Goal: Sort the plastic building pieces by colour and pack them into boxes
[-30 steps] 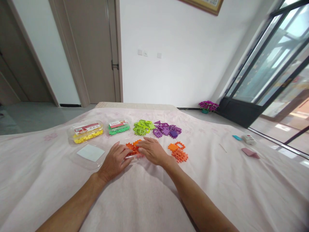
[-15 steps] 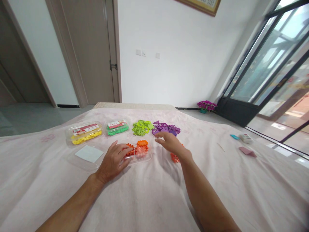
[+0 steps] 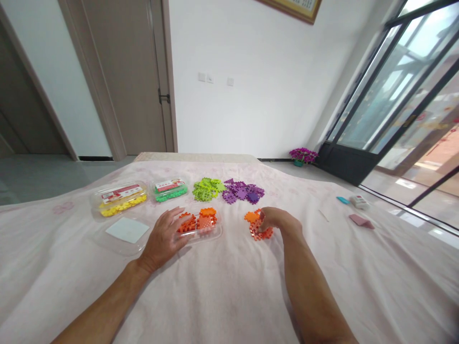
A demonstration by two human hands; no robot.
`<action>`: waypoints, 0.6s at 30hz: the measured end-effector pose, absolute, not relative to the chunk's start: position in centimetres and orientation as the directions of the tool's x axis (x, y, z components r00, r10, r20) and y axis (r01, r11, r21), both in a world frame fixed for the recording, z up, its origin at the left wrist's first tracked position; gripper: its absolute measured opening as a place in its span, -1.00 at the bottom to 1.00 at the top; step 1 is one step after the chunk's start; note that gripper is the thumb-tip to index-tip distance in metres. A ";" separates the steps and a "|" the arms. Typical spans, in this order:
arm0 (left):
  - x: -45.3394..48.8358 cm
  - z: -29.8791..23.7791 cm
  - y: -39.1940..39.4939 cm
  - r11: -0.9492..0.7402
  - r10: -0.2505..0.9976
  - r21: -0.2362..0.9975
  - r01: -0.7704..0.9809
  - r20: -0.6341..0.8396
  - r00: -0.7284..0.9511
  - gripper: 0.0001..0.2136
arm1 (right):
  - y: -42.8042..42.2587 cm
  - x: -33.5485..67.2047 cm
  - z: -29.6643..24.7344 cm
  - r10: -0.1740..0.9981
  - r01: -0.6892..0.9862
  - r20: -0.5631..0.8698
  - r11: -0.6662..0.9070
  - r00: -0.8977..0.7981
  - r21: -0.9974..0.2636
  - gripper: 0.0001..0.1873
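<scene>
A clear plastic box (image 3: 215,235) holds orange toothed plastic building pieces (image 3: 206,220). At its left end, my left hand (image 3: 165,235) curls over the rim, thumb on the near side and fingers reaching across. Just right of the box lies a small pile of loose orange toothed pieces (image 3: 256,231) on the cloth. My right hand (image 3: 281,220) reaches down onto this pile, thumb and forefinger apart around its right part. Its other fingers are hidden behind the hand.
Behind lie light-green pieces (image 3: 207,189) and purple pieces (image 3: 242,191). Boxes of yellow pieces (image 3: 124,206) and green pieces (image 3: 171,192) stand at left, near a clear lid (image 3: 127,230) with a white label. A pink cloth scrap (image 3: 360,221) and white packet (image 3: 359,202) lie right.
My right hand has moved right and down from beside the orange box onto the loose orange pieces. My left hand stays at the box's left end. The view has shifted slightly.
</scene>
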State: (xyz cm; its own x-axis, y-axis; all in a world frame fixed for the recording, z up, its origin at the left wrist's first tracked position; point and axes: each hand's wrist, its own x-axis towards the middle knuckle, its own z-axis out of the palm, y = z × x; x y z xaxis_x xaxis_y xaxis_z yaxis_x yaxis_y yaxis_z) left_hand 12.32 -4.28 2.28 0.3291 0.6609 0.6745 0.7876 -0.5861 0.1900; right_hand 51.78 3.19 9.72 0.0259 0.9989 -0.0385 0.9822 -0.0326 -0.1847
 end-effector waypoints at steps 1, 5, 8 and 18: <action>12.3 2.2 -4.2 -0.560 0.686 0.244 0.792 0.673 0.278 -0.48 | 3.2 51.6 9.8 0.992 0.983 -0.124 -0.044 0.022 -0.178 -0.63; 12.4 1.6 -3.9 -0.428 0.825 0.477 0.768 0.554 0.116 -0.29 | 3.4 50.9 10.6 0.930 0.983 -0.365 -0.029 -0.040 -0.181 -0.50; 12.3 1.2 -3.7 -0.374 0.888 0.579 0.725 0.450 0.098 -0.26 | 3.4 50.5 10.9 0.916 0.984 -0.393 0.014 -0.085 -0.180 -0.48; 12.2 1.2 -3.7 -0.373 0.884 0.572 0.730 0.459 0.092 -0.33 | 2.4 48.6 12.0 0.945 0.991 -0.306 0.091 -0.119 -0.103 -0.53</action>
State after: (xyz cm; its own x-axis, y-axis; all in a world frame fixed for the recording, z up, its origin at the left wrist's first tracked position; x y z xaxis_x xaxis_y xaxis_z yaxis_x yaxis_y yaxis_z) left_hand 12.20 -3.70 1.23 0.0924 0.8838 0.4587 0.7300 -0.3734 0.5724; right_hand 48.65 2.37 12.05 -0.1186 0.9447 -0.3057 0.9905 0.0912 -0.1025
